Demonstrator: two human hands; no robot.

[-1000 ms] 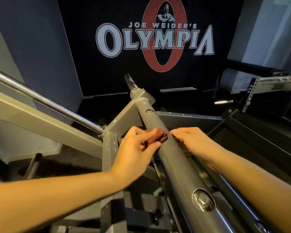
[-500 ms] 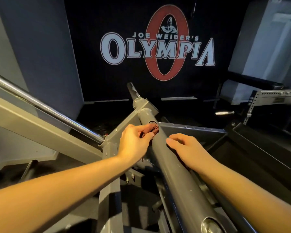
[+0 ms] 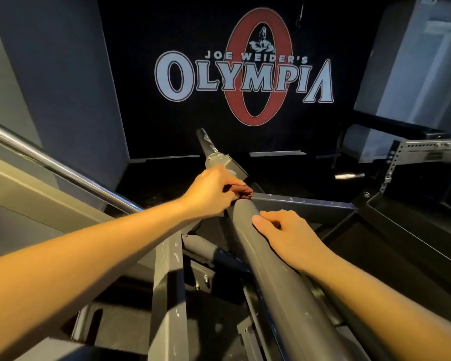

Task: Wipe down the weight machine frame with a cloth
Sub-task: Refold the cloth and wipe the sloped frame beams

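A thick grey round tube of the weight machine frame (image 3: 274,277) slopes from the lower right up to a joint at the centre. My left hand (image 3: 211,191) grips a small dark red cloth (image 3: 245,192) and holds it against the tube's upper end, just below the joint. Most of the cloth is hidden under my fingers. My right hand (image 3: 287,235) rests on the right side of the tube a little lower down, fingers curled over it and thumb lying along the top.
A chrome bar (image 3: 63,165) and a beige frame beam (image 3: 37,194) run diagonally at the left. A grey upright post (image 3: 167,295) stands below my left forearm. A black wall banner (image 3: 245,74) hangs ahead. A perforated rack rail (image 3: 427,149) and dark frame members lie right.
My left hand has slid the cloth up the tube toward the joint. My right hand has followed a short way up the tube.
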